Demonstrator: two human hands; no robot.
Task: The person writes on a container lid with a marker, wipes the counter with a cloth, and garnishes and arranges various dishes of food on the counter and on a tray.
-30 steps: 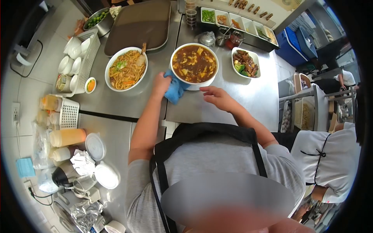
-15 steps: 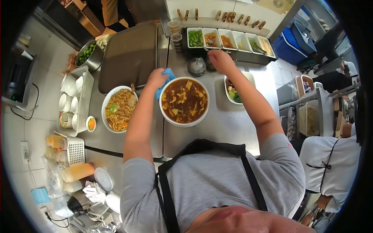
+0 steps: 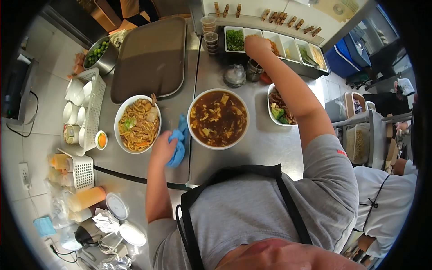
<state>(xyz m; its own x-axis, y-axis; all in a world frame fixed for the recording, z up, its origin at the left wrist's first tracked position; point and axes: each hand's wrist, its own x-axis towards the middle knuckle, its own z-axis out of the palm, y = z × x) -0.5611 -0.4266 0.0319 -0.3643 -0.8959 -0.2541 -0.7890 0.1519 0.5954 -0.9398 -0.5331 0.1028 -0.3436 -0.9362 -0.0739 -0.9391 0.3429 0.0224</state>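
Note:
My left hand (image 3: 163, 147) is closed round a crumpled blue cloth (image 3: 178, 150) on the metal counter, between two bowls. Left of it stands a white bowl of noodles (image 3: 137, 127); to its right is a large bowl of dark brown soup (image 3: 218, 119) with pale yellow pieces. My right hand (image 3: 258, 47) is curled above the row of topping tubs (image 3: 298, 50), beside the chopped green onions (image 3: 235, 40). Its fingertips and anything in them are hidden. Below that forearm, partly covered, sits a white dish with meat and broccoli (image 3: 281, 112).
A plastic-wrapped ball (image 3: 234, 75) and a dark jar (image 3: 254, 71) stand before the tubs. Stacked lidded cups (image 3: 211, 42) are beside them. A brown tray (image 3: 148, 58) lies back left, near a basket of white cups (image 3: 93, 105). A co-worker in white (image 3: 382, 198) is at right.
My left hand has drawn the blue cloth toward me, from beside the soup to near the noodle bowl. My right hand has moved forward from the jar to over the topping tubs.

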